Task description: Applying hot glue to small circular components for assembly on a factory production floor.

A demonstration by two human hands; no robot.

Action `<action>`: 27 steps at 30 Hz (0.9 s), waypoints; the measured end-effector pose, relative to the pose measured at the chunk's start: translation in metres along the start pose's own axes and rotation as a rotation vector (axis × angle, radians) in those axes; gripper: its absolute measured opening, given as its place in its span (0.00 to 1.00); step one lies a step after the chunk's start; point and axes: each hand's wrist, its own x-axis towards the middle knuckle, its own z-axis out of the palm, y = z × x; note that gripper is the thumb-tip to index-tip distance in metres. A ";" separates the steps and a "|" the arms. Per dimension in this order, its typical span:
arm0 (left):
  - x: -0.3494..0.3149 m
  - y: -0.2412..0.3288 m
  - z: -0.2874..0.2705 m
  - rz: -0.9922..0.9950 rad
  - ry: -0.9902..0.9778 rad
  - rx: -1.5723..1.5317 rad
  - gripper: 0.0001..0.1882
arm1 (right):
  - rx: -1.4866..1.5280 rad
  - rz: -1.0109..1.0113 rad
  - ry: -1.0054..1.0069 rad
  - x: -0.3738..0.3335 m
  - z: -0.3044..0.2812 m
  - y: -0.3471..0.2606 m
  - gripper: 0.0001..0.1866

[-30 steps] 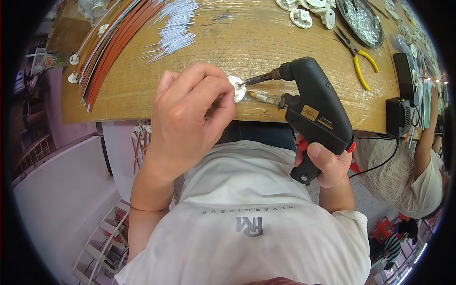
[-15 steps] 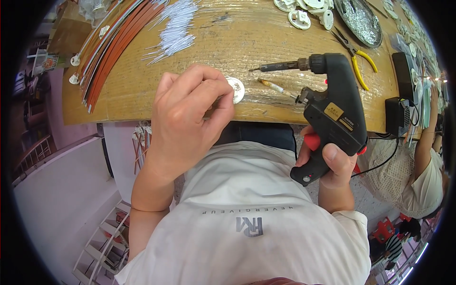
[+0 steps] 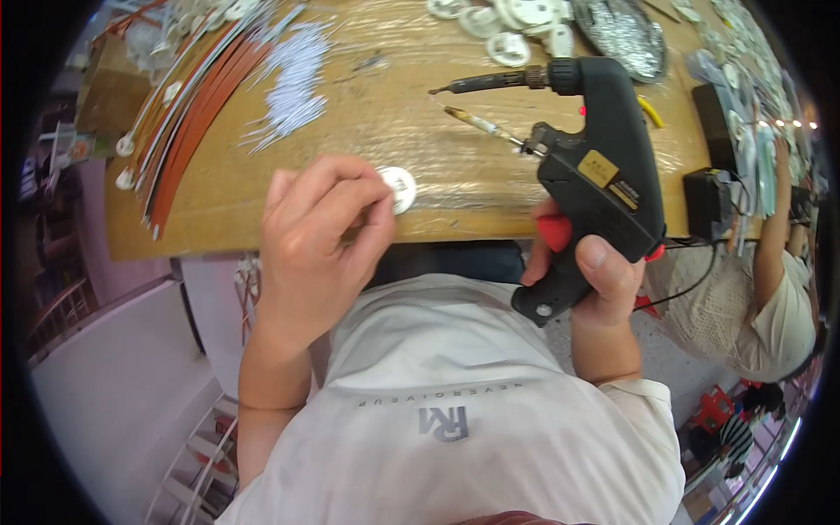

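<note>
My right hand (image 3: 604, 276) is wrapped round the grip of a black soldering gun (image 3: 604, 166) with a red trigger. Its dark iron tip points left above the table, and a thin feed tube (image 3: 486, 124) runs below the tip. Near the table's front edge, my left hand (image 3: 319, 245) is closed in a pinch, its fingertips at the left rim of a small white round plastic part (image 3: 400, 190). The fingers cover part of that rim. A gap separates the iron tip from the round part.
Red-brown strips (image 3: 201, 131) and thin white wires (image 3: 293, 96) lie at the left. White plastic parts (image 3: 507, 48) and a dark dish of shiny bits (image 3: 621, 39) are at the back. Yellow-handled pliers (image 3: 650, 112) are mostly behind the gun. Another person (image 3: 744, 297) sits at the right.
The whole view has shifted, with the table lower and further left in it. Relative to the round part, the soldering gun has moved away toward the back. The left hand remains at the part.
</note>
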 end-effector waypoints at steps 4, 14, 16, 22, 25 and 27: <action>-0.002 0.002 0.000 -0.045 0.013 -0.005 0.08 | -0.028 -0.201 0.113 0.009 -0.005 -0.012 0.31; -0.005 0.003 0.003 -0.064 0.060 -0.058 0.09 | -0.502 -0.699 0.499 0.065 -0.056 -0.041 0.17; -0.006 0.002 0.005 -0.045 0.075 -0.052 0.09 | -0.547 -0.422 0.410 0.080 -0.063 -0.040 0.11; -0.005 0.001 0.004 -0.045 0.065 -0.043 0.08 | -0.246 -0.787 0.572 0.072 -0.051 -0.035 0.13; -0.009 0.000 0.003 -0.050 0.077 -0.038 0.08 | -0.566 -0.441 0.374 0.081 -0.070 -0.035 0.13; -0.006 -0.002 0.004 -0.065 0.087 -0.028 0.08 | -0.369 -0.562 0.486 0.066 -0.052 -0.034 0.15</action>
